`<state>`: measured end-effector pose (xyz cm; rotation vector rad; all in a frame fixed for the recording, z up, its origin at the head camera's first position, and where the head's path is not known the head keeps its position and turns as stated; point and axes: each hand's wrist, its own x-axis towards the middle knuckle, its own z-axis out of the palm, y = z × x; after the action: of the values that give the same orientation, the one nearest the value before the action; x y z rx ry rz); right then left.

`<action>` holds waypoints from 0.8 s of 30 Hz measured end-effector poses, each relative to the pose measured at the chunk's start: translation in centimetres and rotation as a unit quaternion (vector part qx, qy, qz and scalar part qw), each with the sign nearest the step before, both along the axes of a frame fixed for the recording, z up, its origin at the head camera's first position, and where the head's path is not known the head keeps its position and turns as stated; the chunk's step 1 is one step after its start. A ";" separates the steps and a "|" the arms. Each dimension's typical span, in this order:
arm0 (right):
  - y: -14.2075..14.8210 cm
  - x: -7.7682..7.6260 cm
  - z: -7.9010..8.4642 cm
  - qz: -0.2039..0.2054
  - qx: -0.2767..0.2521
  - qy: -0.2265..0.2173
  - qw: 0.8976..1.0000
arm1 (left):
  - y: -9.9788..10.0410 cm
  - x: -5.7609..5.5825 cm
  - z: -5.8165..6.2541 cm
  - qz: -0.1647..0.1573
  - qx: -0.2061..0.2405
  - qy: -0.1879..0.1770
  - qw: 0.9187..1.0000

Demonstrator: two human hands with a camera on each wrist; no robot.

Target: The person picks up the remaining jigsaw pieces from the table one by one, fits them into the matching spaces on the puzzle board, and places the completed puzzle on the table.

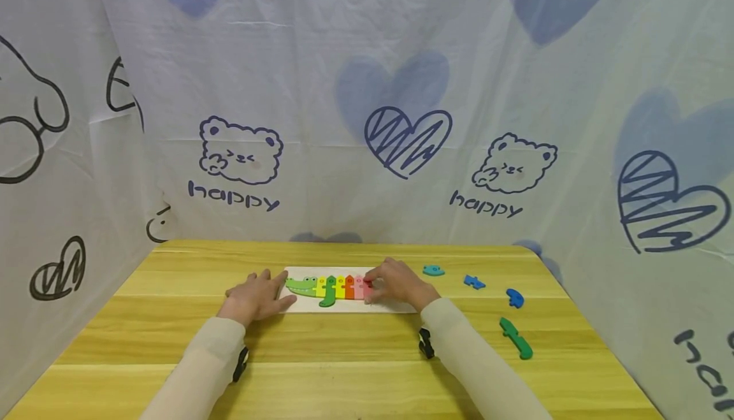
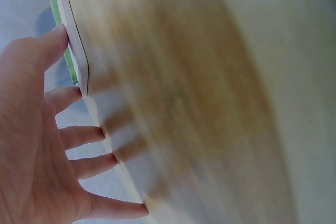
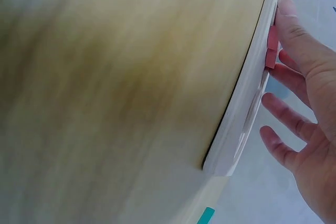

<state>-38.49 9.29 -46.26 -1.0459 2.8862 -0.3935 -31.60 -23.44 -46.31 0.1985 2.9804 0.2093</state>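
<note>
A white puzzle board [image 1: 304,307] lies on the table with a crocodile in it: green head [image 1: 301,287], a green leg piece [image 1: 327,292], then yellow, orange and pink body pieces. At the board's left end, my left hand [image 1: 258,297] rests with spread fingers. Its thumb [image 2: 55,45] touches the board's edge and the other fingertips reach the tabletop. My right hand [image 1: 395,283] is over the board's right part. Between its thumb and fingers it pinches a pinkish-red puzzle piece [image 3: 271,48] at the end of the row; the hand partly hides it in the head view.
Loose pieces lie on the wooden table [image 1: 344,369] to the right: a teal one [image 1: 433,270], a blue connector piece [image 1: 474,282], a curved blue one [image 1: 515,298] and a long green leg piece [image 1: 516,338]. A printed white cloth [image 1: 321,88] hangs behind and at both sides.
</note>
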 end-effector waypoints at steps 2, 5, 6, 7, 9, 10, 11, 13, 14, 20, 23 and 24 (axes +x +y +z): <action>0.0 0.0 0.0 0.000 -0.002 0.000 1.000 | 0.0 0.0 0.0 0.001 0.001 0.000 1.000; 0.0 0.0 0.0 -0.001 -0.001 -0.001 1.000 | 0.0 0.0 0.1 0.002 0.001 -0.001 1.000; 0.0 0.0 0.0 0.000 0.000 0.000 1.000 | 0.0 0.0 0.1 0.002 0.001 -0.002 1.000; 0.0 0.0 0.0 0.001 0.001 0.000 1.000 | 0.0 0.0 0.1 0.002 0.001 -0.002 1.000; 0.0 0.0 0.1 0.007 0.006 0.001 1.000 | 0.0 0.0 0.1 0.001 0.001 -0.004 1.000; 0.1 0.0 0.2 0.012 0.006 0.001 1.000 | 0.0 0.0 0.0 0.001 0.000 -0.005 1.000; 0.1 0.0 0.3 0.016 0.007 0.001 1.000 | 0.0 0.0 0.0 0.001 0.000 -0.005 1.000; 0.4 0.1 0.5 0.026 0.007 0.004 1.000 | -0.1 -0.1 -0.1 0.001 -0.002 -0.006 1.000; 0.5 0.1 0.6 0.030 0.007 0.006 1.000 | -0.1 -0.1 -0.1 0.000 -0.003 -0.005 1.000; 1.9 0.7 1.8 0.052 0.011 0.027 0.998 | 0.0 -0.1 -0.1 0.001 -0.004 -0.005 1.000; 3.0 1.2 2.5 0.058 0.037 0.039 0.997 | 0.1 0.1 0.2 0.001 -0.002 -0.005 1.000; 3.4 1.5 2.8 0.060 0.046 0.043 0.996 | 0.1 0.1 0.3 0.001 -0.001 -0.005 1.000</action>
<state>-37.03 12.65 -43.50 -1.2417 2.8630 -0.2113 -31.45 -23.34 -46.01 0.1946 2.9715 0.2056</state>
